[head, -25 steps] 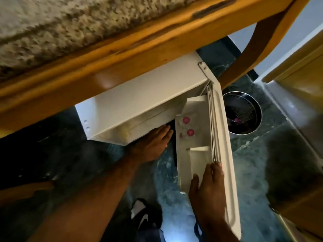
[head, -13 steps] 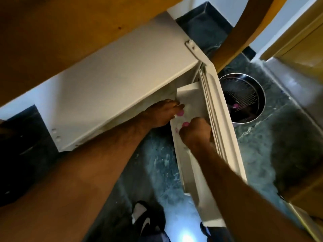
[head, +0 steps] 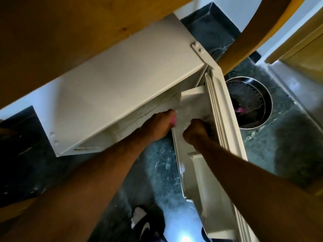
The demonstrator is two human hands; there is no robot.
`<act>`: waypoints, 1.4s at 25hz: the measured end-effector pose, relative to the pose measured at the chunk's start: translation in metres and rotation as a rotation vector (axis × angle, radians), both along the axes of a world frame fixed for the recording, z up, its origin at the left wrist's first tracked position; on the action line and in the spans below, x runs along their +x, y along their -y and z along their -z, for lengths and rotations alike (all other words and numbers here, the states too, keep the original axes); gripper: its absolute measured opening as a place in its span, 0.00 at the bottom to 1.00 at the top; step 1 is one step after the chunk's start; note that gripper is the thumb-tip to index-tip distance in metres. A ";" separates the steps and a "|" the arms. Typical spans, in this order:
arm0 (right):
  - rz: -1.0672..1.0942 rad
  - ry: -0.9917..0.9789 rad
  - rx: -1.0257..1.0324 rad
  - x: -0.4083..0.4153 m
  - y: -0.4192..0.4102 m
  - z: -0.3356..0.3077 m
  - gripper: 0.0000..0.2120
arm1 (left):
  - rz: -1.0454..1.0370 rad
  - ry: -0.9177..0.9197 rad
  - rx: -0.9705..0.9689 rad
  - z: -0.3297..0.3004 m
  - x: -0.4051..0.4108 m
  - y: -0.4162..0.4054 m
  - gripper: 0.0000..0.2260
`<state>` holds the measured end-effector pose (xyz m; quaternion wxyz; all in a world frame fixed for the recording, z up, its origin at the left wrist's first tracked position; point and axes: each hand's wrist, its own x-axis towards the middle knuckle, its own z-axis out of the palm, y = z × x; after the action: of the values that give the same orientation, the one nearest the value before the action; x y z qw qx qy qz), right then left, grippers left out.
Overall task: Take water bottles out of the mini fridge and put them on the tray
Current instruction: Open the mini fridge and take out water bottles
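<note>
The white mini fridge [head: 122, 95] stands under a wooden counter, its door [head: 225, 137] swung open to the right. Water bottles with pink caps stand in the door's upper shelf [head: 192, 100]. My left hand [head: 157, 126] is curled over one bottle, whose pink cap [head: 173, 119] peeks out by the fingers. My right hand [head: 197, 131] is a closed fist in the same shelf, gripping a second bottle that it almost wholly hides. No tray is in view.
A wooden counter [head: 70, 32] overhangs the fridge closely. A round perforated metal bin [head: 250, 103] stands on the dark stone floor right of the door. A curved wooden leg [head: 248, 32] rises behind it. My shoe [head: 146, 224] is below.
My right hand left the door's edge and went up into the upper door shelf, closing on a bottle. My left hand moved right onto the other pink-capped bottle. The view dropped lower.
</note>
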<state>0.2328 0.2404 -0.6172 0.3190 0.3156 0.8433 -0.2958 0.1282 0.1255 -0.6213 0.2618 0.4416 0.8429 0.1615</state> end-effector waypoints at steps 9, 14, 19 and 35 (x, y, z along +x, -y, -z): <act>-0.090 -0.489 0.269 0.034 0.000 -0.188 0.11 | -0.721 -0.005 0.331 -0.143 0.090 0.082 0.12; -0.190 -0.533 0.381 0.042 -0.017 -0.289 0.19 | -0.834 -0.074 0.288 -0.221 0.121 0.095 0.13; -0.392 -0.274 0.483 0.058 -0.045 -0.321 0.22 | -0.891 -0.101 0.271 -0.287 0.144 0.090 0.14; -0.541 -0.092 0.140 0.123 -0.035 -0.129 0.39 | -0.913 -0.081 0.141 -0.327 0.173 0.137 0.20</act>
<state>0.3553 0.2757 -0.4883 0.3253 0.0867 0.9287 -0.1552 0.3015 -0.0120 -0.2945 0.1001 0.0480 0.9475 0.2998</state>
